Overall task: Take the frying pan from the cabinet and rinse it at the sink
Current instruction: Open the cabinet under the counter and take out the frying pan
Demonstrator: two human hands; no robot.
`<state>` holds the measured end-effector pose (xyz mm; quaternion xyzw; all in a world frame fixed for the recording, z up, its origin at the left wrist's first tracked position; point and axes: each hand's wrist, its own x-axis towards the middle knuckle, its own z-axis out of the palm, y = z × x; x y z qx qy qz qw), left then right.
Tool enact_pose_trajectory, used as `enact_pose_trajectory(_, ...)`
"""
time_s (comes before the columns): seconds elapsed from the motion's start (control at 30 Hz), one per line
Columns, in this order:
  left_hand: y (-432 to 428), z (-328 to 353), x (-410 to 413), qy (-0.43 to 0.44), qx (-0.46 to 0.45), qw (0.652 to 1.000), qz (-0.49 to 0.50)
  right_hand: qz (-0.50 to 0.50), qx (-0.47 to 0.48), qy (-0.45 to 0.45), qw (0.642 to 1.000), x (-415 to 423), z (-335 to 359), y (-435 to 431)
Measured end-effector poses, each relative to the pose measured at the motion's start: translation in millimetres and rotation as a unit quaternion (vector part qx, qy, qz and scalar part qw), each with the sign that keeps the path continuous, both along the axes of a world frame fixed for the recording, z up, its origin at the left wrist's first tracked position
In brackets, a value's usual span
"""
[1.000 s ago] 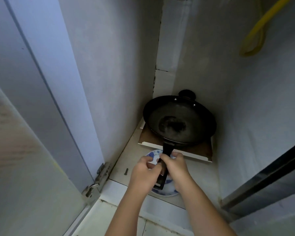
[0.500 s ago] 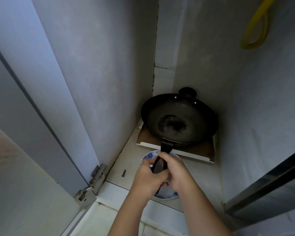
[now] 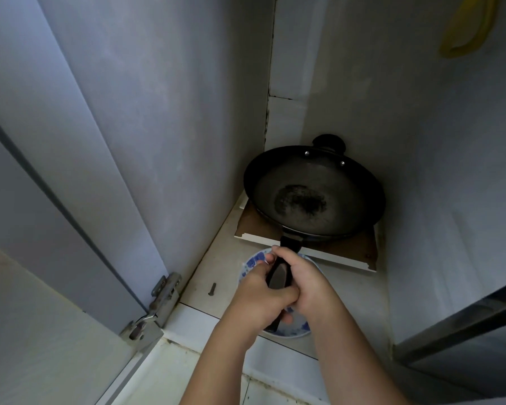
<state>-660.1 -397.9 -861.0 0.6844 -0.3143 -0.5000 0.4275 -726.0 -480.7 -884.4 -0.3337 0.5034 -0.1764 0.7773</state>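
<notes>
A black frying pan with a dark burnt patch in its middle sits at the back of an open cabinet, resting on a brown-and-white board. Its long black handle points toward me. My left hand and my right hand are both wrapped around that handle, side by side, left hand slightly nearer to me. The sink is not in view.
A blue-and-white plate lies on the cabinet floor under my hands. A loose screw lies left of it. The open cabinet door with its metal hinge stands at left. A yellow hose hangs at top right.
Both hands have tightened their grip and closed together around the pan handle. The pan sits in about the same spot on the board.
</notes>
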Motion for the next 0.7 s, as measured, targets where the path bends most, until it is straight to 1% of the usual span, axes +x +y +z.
enact_pose_trajectory(0.27, -3.5, -4.1, 3.0, 0.035, 0.017, 0.999, -0.028, 0.021, -0.074, 0.073, 0.994, 4.1, 3.2, -3.1)
enact_pose_trajectory(0.37, -2.9, -4.5, 3.5, 0.030, 0.015, 0.999, -0.019, 0.018, -0.091, 0.065, 0.994, 4.6, 4.6, -1.6)
enact_pose_trajectory(0.57, 2.9, -10.8, -1.3, -0.001, -0.013, 1.000, 0.002, -0.030, -0.137, 0.042, 0.989, 7.2, 1.7, 5.1)
enact_pose_trajectory(0.7, 6.1, -12.0, -4.1, -0.018, -0.023, 0.999, 0.014, -0.042, -0.140, 0.035, 0.989, 7.4, 1.5, 7.5)
